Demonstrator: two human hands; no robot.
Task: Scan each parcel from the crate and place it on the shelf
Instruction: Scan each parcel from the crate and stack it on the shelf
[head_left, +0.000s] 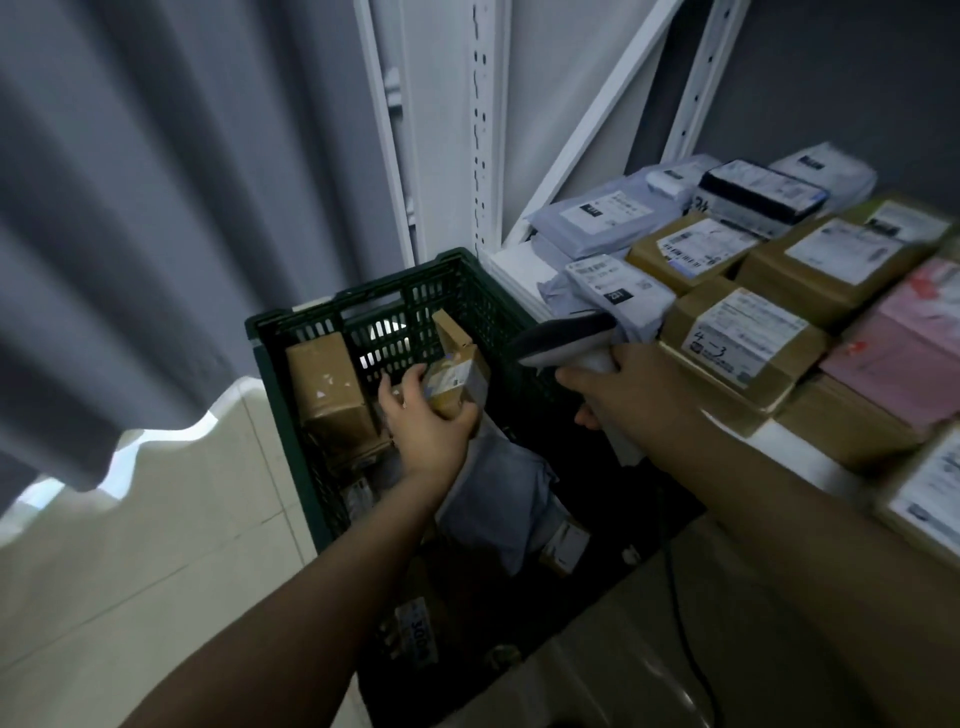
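Left hand (426, 415) grips small brown box (453, 382) in crate (291, 395). Right hand (618, 387) holds scanner (563, 338). Box looks light, stiff; hold by sides.

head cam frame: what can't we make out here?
Label on small box: head view, motion-blurred, unreadable.
Floor of crate: head view, hidden by left forearm and grey bags, dark.
Front of scanner: head view, angled away, blurred.
Far end of shelf: head view, cut off by right edge.
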